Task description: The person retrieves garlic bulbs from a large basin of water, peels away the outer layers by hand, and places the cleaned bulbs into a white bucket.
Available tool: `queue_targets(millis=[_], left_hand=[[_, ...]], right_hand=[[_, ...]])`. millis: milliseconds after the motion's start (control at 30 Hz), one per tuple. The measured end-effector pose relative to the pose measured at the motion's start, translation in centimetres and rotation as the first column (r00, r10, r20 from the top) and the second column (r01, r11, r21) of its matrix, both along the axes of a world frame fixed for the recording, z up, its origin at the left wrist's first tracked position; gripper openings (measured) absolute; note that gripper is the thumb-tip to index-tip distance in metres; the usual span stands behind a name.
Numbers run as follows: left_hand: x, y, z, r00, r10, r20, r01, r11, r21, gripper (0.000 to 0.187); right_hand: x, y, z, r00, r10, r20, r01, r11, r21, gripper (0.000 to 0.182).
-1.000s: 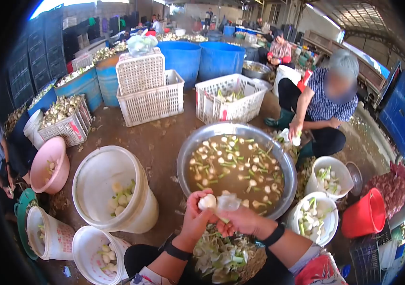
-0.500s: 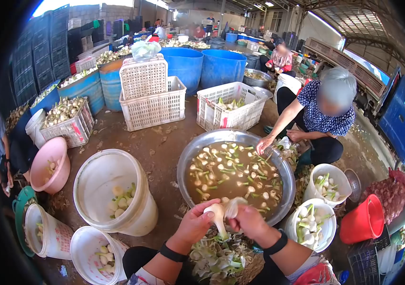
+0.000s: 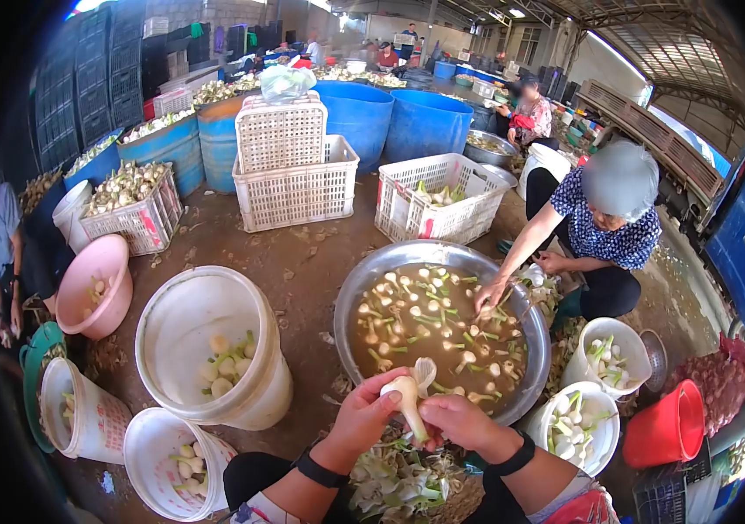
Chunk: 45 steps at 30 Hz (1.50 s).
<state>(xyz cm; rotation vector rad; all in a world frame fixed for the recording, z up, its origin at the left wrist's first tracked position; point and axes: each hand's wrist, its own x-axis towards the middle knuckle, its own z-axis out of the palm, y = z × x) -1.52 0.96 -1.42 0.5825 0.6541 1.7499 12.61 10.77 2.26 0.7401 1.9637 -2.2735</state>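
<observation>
White bulb (image 3: 406,392), stem toward five o'clock: left fingers (image 3: 386,401) gripping at nine, right fingers (image 3: 445,412) closed at three.

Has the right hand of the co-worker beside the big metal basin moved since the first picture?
Yes, inward: the co-worker's right hand was outside the metal basin, and has crossed its rim and is now inside it.

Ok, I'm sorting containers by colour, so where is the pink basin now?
In the head view, the pink basin sits on the floor at the left, between the heaped crate and the green tub.
</observation>
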Motion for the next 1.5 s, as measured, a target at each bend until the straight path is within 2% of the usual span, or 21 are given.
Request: queue_targets(millis=[100, 233, 333, 433, 500, 733, 800, 833, 867, 933, 967, 1000, 1033, 1133, 1200, 1233, 1267, 1333, 1400, 1467, 1500], left_hand=[[-0.3, 0.0, 0.0, 0.980, -0.169, 0.102, 0.159, 0.982, 0.101, 0.036], [-0.1, 0.4, -0.7, 0.998, 0.027, -0.056, -0.029, 0.999, -0.036, 0.035], [0.4, 0.5, -0.5, 0.968, 0.144, -0.207, -0.152, 0.988, -0.022, 0.033], [0.6, -0.2, 0.5, 0.942, 0.198, -0.272, -0.206, 0.979, -0.001, 0.035], [0.2, -0.9, 1.2, 0.982, -0.182, 0.050, 0.177, 0.981, 0.085, 0.043], [0.5, -1.2, 1.9, 0.924, -0.334, 0.189, 0.298, 0.935, 0.193, 0.050], [-0.3, -1.0, 0.9, 0.766, -0.388, 0.513, 0.258, 0.916, 0.308, 0.037], [-0.5, -0.9, 0.5, 0.764, -0.318, 0.562, 0.204, 0.945, 0.257, 0.035], [-1.0, -0.6, 0.2, 0.764, -0.249, 0.596, 0.153, 0.966, 0.207, 0.032], [-1.1, -0.6, 0.1, 0.751, -0.195, 0.631, 0.092, 0.977, 0.192, 0.030], [-1.1, -0.6, 0.1, 0.732, -0.151, 0.665, 0.048, 0.984, 0.171, 0.031], [-1.0, -0.6, -0.2, 0.720, -0.146, 0.678, 0.042, 0.985, 0.167, 0.031], [-0.8, -0.5, -0.5, 0.812, -0.048, 0.582, -0.043, 0.989, 0.142, 0.032], [0.2, -0.3, -1.3, 0.926, 0.066, 0.372, -0.122, 0.984, 0.130, 0.033], [0.1, 0.2, -2.0, 0.948, 0.269, -0.168, -0.295, 0.944, -0.151, 0.034], [0.1, 0.0, -1.7, 0.942, 0.264, -0.209, -0.306, 0.930, -0.205, 0.033], [-0.1, -0.1, -1.3, 0.933, 0.259, -0.251, -0.322, 0.911, -0.256, 0.032], [-0.4, -0.3, -1.8, 0.867, 0.234, -0.439, -0.366, 0.898, -0.244, 0.029], [-0.3, -0.1, -2.0, 0.767, 0.211, -0.606, -0.417, 0.882, -0.221, 0.025], [0.1, 0.0, -1.8, 0.819, 0.300, -0.490, -0.409, 0.903, -0.130, 0.018], [0.1, 0.0, -1.8, 0.707, 0.342, -0.619, -0.452, 0.892, -0.025, 0.019]], right_hand=[[0.0, 0.6, 0.8, 0.990, 0.103, 0.099, -0.105, 0.994, 0.017, 0.033], [-0.1, -0.8, 0.6, 0.998, -0.025, 0.063, 0.030, 0.996, -0.084, 0.033], [0.1, -1.3, 0.7, 0.999, 0.014, 0.038, -0.021, 0.977, 0.214, 0.033], [0.5, -1.8, 1.2, 0.988, -0.156, -0.005, 0.156, 0.985, -0.079, 0.032], [1.0, -1.8, 1.5, 0.973, -0.180, -0.147, 0.177, 0.984, -0.033, 0.030], [1.4, 1.9, 3.1, 0.743, -0.387, -0.546, 0.457, 0.889, -0.009, 0.034], [1.8, 4.4, 0.8, 0.833, -0.274, -0.480, 0.292, 0.956, -0.038, 0.027], [0.6, 1.9, 0.7, 0.943, -0.331, 0.026, 0.319, 0.926, 0.200, 0.022], [0.7, 2.0, -2.0, 0.932, 0.158, 0.325, -0.339, 0.692, 0.637, 0.025], [0.5, 0.1, -4.1, 0.807, 0.057, 0.588, -0.589, 0.131, 0.797, 0.030], [-0.4, 0.6, -3.7, 0.805, 0.061, 0.590, -0.593, 0.123, 0.796, 0.030], [-1.4, 0.6, -1.5, 0.914, -0.012, 0.405, -0.298, 0.657, 0.693, 0.030], [-1.8, 0.3, 0.0, 0.939, -0.209, 0.273, 0.116, 0.940, 0.321, 0.029], [-2.4, -1.9, 0.9, 0.987, -0.029, 0.159, 0.013, 0.995, 0.100, 0.027], [-3.3, -2.6, -0.5, 0.980, -0.178, 0.088, 0.143, 0.941, 0.307, 0.024], [-3.2, -2.0, -0.8, 0.989, -0.132, 0.069, 0.056, 0.758, 0.650, 0.023], [-3.0, -1.7, -0.6, 0.987, -0.149, 0.050, 0.079, 0.743, 0.665, 0.023], [-2.8, -1.9, 0.3, 0.998, 0.054, 0.022, -0.042, 0.403, 0.914, 0.020], [-2.6, -2.3, -0.2, 0.999, 0.033, -0.040, 0.024, 0.384, 0.923, 0.023], [-2.2, -2.2, 0.2, 0.999, -0.042, -0.014, 0.041, 0.745, 0.665, 0.023], [-1.9, -2.2, 0.2, 0.999, -0.053, -0.006, 0.045, 0.778, 0.627, 0.024]])
